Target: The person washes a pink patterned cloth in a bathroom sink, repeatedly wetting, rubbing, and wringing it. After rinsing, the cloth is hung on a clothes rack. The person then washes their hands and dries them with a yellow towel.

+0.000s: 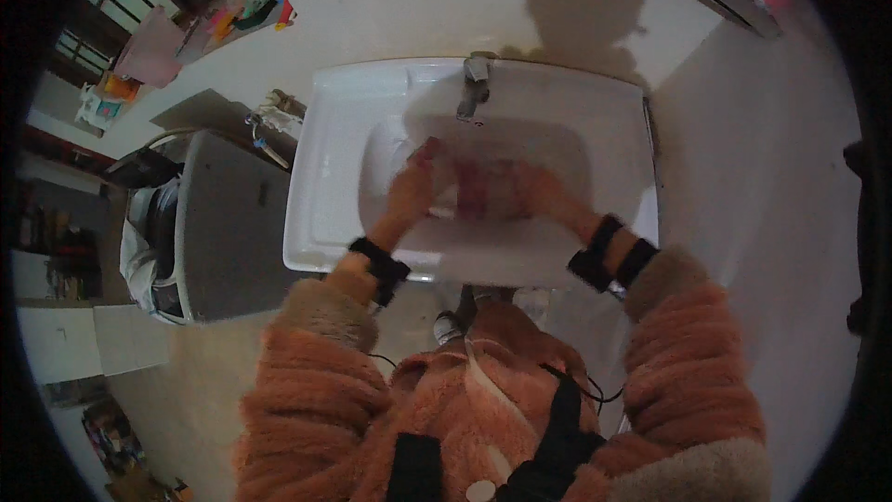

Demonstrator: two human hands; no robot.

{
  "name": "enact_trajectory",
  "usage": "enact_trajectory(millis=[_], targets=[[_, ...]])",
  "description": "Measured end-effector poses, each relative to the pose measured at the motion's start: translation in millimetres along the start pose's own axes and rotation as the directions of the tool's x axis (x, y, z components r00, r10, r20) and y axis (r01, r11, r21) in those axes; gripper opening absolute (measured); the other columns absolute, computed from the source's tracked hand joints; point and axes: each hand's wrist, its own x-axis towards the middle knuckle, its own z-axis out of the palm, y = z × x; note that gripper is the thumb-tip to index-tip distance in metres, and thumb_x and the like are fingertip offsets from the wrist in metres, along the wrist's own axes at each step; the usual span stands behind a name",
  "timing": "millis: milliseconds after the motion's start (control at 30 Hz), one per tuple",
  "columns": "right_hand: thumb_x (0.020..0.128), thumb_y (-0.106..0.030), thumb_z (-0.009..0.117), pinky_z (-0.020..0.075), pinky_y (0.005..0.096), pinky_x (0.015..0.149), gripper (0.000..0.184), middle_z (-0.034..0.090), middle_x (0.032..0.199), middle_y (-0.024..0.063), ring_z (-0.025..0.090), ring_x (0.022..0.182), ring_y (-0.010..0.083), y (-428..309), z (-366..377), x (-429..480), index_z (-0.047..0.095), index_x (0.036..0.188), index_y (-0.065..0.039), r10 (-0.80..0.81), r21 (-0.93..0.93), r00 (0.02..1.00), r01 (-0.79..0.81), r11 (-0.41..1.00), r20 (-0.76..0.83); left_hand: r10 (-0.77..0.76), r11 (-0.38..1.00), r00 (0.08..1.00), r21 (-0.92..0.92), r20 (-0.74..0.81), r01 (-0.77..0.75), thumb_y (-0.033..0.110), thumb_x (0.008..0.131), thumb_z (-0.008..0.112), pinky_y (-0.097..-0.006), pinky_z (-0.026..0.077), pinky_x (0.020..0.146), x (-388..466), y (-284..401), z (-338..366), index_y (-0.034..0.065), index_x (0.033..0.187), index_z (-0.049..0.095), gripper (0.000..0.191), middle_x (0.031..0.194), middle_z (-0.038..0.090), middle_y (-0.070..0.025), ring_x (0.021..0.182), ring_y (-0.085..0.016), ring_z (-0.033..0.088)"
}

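Both my hands are inside the basin of a white ceramic washbasin, and motion blurs them. My left hand is on the basin's left side, its reddish fingertips pointing up towards the faucet. On the right, my right hand reaches in towards the middle. Between them shows a dark reddish smear, nearest my right hand; whether it is a cloth or moving fingers cannot be made out. A metal faucet stands at the back rim, above and beyond the hands. Blur hides what either hand grips.
Left of the basin stands a grey-sided washing machine with its lid raised. A wall tap with a hose fitting is between them. Walls rise behind and to the right. Colourful bags and items lie on a ledge at upper left.
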Motion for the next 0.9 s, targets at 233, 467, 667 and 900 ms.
enact_trajectory(millis=[233, 467, 667, 900], targets=[[0.078, -0.032, 0.057, 0.0300, 0.0612, 0.097, 0.055, 0.037, 0.134, 0.0136, 0.032, 0.122, 0.0447, -19.6, 112.5, 40.3, 0.044, 0.129, -0.016, -0.153, -0.222, 0.970, 0.109, 0.969, -0.189, -0.160, 0.960, 0.981, 0.248, 0.108, 0.129, 0.027, 0.081, 0.054, -0.0578, 0.037, 0.088, -18.6, 12.2, 97.3, 0.0115, 0.125, 0.044, 0.047, 0.129, 0.040, -0.0191, 0.115, -0.042, 0.041], [0.071, -0.034, 0.063, 0.0262, 0.0556, 0.102, 0.058, 0.042, 0.131, 0.0115, 0.038, 0.121, 0.0339, 12.9, 105.7, 81.2, 0.049, 0.125, -0.016, -0.257, -0.078, 0.916, 0.245, 0.966, -0.307, -0.022, 0.995, 0.993, 0.096, -0.120, 0.034, 0.023, 0.085, 0.048, -0.0496, 0.041, 0.087, 33.7, -15.6, 96.8, 0.0130, 0.119, 0.052, 0.036, 0.119, 0.050, -0.0171, 0.108, -0.035, 0.050], [0.068, -0.023, 0.068, 0.0384, 0.0484, 0.092, 0.047, 0.054, 0.115, 0.0116, 0.050, 0.111, 0.0315, -1.7, 50.9, 89.2, 0.057, 0.112, -0.010, -0.184, -0.104, 0.981, 0.190, 0.976, 0.065, 0.251, 0.658, 0.782, 0.492, 0.571, -0.571, 0.017, 0.083, 0.051, -0.0398, 0.046, 0.081, 64.2, -67.3, 64.6, 0.0095, 0.110, 0.056, 0.028, 0.106, 0.059, -0.0155, 0.097, -0.032, 0.057], [0.072, -0.023, 0.068, 0.0452, 0.0356, 0.081, 0.036, 0.059, 0.097, 0.0129, 0.057, 0.091, 0.0249, -59.4, -27.1, 86.4, 0.056, 0.101, -0.003, -0.094, 0.558, 0.901, 0.342, 0.757, -0.424, 0.372, 0.921, 0.880, -0.235, 0.296, -0.311, 0.012, 0.083, 0.054, -0.0327, 0.047, 0.079, 59.8, -8.4, -73.2, 0.0075, 0.086, 0.062, 0.010, 0.087, 0.063, -0.0084, 0.083, -0.018, 0.059]])
